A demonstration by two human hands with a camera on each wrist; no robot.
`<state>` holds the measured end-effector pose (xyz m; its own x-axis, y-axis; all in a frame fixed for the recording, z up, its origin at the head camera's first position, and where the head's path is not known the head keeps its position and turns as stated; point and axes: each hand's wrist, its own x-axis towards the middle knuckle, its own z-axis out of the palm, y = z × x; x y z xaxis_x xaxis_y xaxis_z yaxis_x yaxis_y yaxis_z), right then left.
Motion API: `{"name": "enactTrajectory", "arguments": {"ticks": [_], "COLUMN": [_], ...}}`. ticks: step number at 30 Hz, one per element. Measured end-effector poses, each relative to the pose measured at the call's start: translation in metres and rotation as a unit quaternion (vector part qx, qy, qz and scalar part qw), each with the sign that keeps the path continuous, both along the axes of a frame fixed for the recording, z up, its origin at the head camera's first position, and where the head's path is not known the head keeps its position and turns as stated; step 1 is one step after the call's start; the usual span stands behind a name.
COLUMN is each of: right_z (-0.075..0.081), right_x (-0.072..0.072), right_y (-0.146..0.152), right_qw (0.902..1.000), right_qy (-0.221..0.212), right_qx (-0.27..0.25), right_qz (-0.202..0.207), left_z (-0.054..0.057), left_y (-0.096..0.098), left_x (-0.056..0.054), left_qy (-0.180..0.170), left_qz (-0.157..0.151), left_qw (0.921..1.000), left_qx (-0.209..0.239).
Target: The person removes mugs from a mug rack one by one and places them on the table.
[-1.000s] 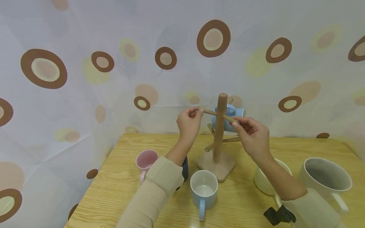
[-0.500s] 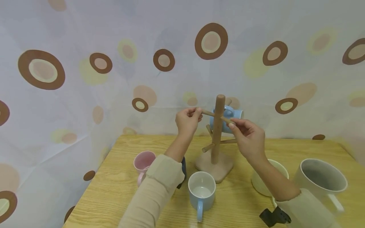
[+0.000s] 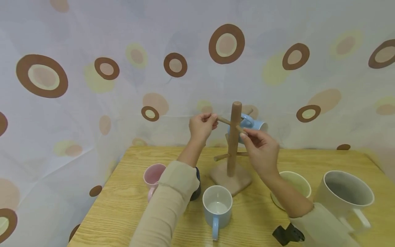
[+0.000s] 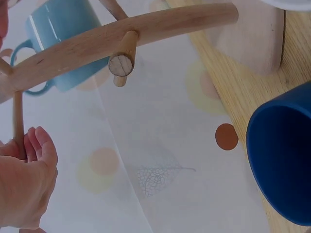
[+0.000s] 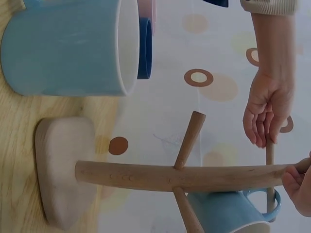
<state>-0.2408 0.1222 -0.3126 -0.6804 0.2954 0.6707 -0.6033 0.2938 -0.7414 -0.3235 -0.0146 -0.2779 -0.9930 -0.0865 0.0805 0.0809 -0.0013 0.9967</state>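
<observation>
A wooden mug tree [image 3: 233, 140] with a thick post and several pegs stands on the table. My left hand [image 3: 201, 129] pinches the end of its upper left peg between thumb and fingers. With thumb and index finger, my right hand [image 3: 262, 151] pinches the upper peg that points toward me on the right. Behind the post, a light blue mug [image 4: 68, 26] hangs by its handle from another upper peg. The lower pegs carry nothing in the left wrist and right wrist views. The tree's base [image 5: 65, 170] sits flat on the tabletop.
A light blue mug [image 3: 217, 214] stands in front of the base. A pink mug [image 3: 153, 175] and a dark blue mug [image 4: 284, 155] are to the left, partly behind my sleeve. A cream mug [image 3: 297, 185] and a large grey-white mug [image 3: 330, 202] stand at right.
The mug tree has turned slightly clockwise as seen from above: its lower front peg swings left and the hanging mug shifts right. My right hand has moved left with its peg.
</observation>
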Motion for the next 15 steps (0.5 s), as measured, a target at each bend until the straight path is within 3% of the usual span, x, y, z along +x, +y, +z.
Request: {"name": "enactTrajectory", "arguments": {"ticks": [10, 15], "right_z": [-0.002, -0.01], "right_x": [-0.001, 0.004], "right_y": [-0.014, -0.012], "right_qw": [0.9993, 0.9984], "right_qy": [0.023, 0.056], "right_qx": [0.017, -0.005], "right_qz": [-0.024, 0.011], "left_z": [0.001, 0.002], "left_y": [-0.001, 0.0], "left_x": [-0.005, -0.004], "left_qy": [-0.013, -0.013], "left_qz": [0.001, -0.003], "left_qw": [0.9999, 0.9999], "left_qx": [-0.004, -0.008]}}
